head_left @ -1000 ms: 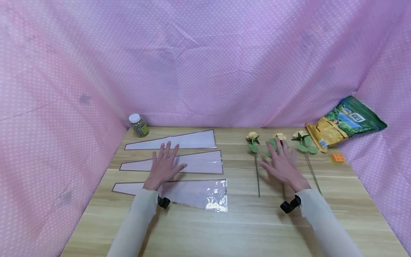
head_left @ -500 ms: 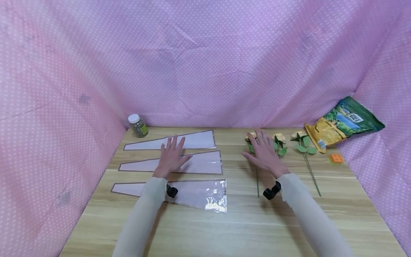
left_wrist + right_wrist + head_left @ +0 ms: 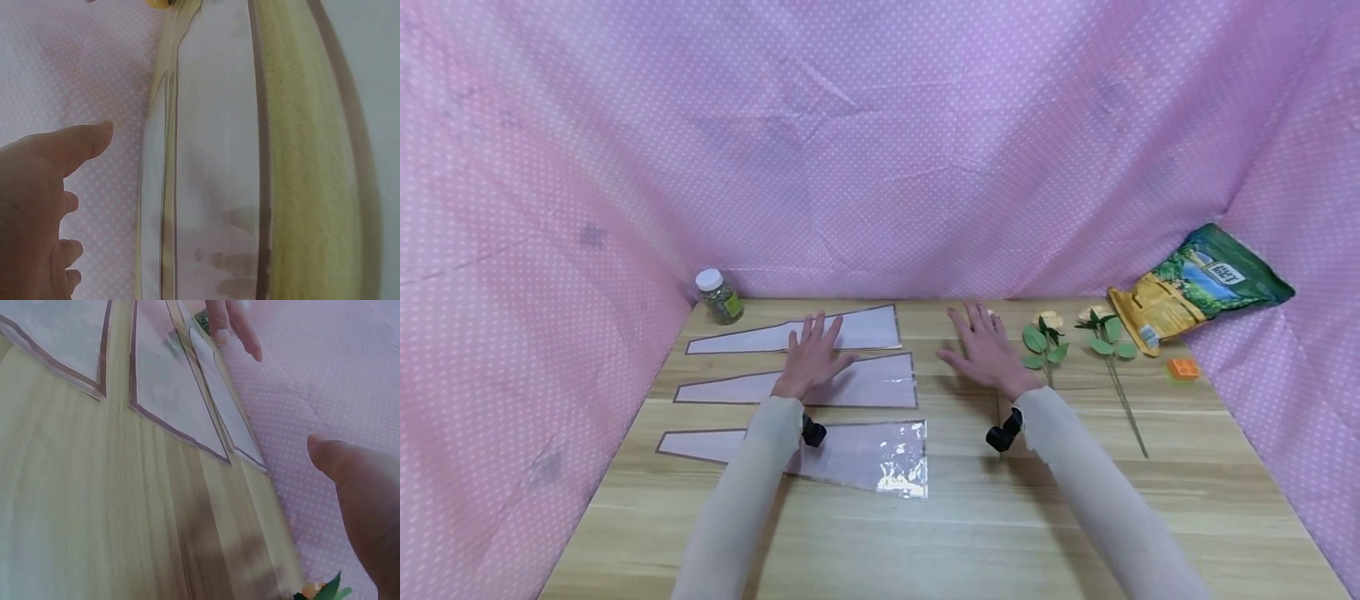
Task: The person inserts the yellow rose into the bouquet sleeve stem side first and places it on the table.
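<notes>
Sleeves point(image 3: 737, 500) reach in over the near part of the wooden tabletop point(image 3: 880, 546), a small black device point(image 3: 813, 431) showing at each wrist. Nearest of the things laid out, the near sheet point(image 3: 842, 450), pale and dark-edged, passes under the left forearm, its wide right end bright with glare. Past it, the left hand point(image 3: 812, 364), fingers spread, is over the middle sheet point(image 3: 883, 382), its fingertips overlapping the far sheet point(image 3: 872, 327); it has drifted a little rightward and forward within the last second. The right hand point(image 3: 991, 354), also spread, has shifted more: it covered the middle rose point(image 3: 1033, 338) and now screens most of the left rose point(image 3: 997, 402), leaving the middle one uncovered alongside the right rose point(image 3: 1101, 345). Neither of the hands grips anything; whether any fingertip touches, I cannot tell. Sheets and roses lie as they did, so the change seems to be in the hands alone, now closer together, with the arrangement undisturbed. Farther off come an orange block point(image 3: 1183, 368) by the right edge, a green-and-yellow bag point(image 3: 1195, 287), a white-capped jar point(image 3: 720, 300) at the far left corner, and dotted pink cloth point(image 3: 880, 167) behind.
</notes>
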The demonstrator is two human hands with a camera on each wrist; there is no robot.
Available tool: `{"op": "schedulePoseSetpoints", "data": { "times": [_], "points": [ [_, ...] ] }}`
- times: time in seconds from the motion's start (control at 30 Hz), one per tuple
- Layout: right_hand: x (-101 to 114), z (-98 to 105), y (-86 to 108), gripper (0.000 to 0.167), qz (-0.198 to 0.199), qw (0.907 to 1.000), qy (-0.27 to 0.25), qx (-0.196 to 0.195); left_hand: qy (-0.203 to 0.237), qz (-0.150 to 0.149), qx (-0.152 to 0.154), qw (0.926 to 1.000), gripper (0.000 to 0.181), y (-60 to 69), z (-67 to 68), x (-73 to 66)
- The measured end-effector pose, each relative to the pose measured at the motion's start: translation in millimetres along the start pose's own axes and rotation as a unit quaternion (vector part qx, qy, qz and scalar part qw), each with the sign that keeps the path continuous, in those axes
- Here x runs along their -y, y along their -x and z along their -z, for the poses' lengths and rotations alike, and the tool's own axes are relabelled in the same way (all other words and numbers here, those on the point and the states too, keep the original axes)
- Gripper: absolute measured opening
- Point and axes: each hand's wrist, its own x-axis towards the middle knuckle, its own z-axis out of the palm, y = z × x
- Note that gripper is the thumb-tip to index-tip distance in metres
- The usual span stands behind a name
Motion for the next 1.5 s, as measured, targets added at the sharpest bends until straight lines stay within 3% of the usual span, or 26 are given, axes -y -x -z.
{"op": "schedulePoseSetpoints", "data": {
  "times": [0.27,0.53,0.87,1.3,1.5],
  "points": [
    [6.4,-8.0,-11.5,0.081,0.005,0.9999,-0.012,0.01,-0.014,-0.007,0.004,0.9999,0.085,-13.7,-3.2,-3.5],
    [15.3,-18.4,-26.0,0.079,0.003,0.9991,-0.029,0.031,0.011,-0.014,-0.006,0.9998,0.084,-27.6,-9.9,-8.9],
    [20.6,-37.4,-42.7,0.075,0.013,0.9987,-0.039,0.029,0.015,-0.015,0.013,0.9997,0.082,-44.3,-18.9,-15.1],
    [21.6,-50.4,-58.5,0.074,-0.025,0.9941,-0.075,0.074,0.023,0.001,0.046,0.9987,0.079,-44.3,-23.8,-21.5],
    [22.5,-55.6,-64.3,0.073,-0.029,0.9954,-0.045,0.079,0.033,-0.003,0.07,0.997,0.077,-43.7,-26.4,-20.4]
  ]
}}
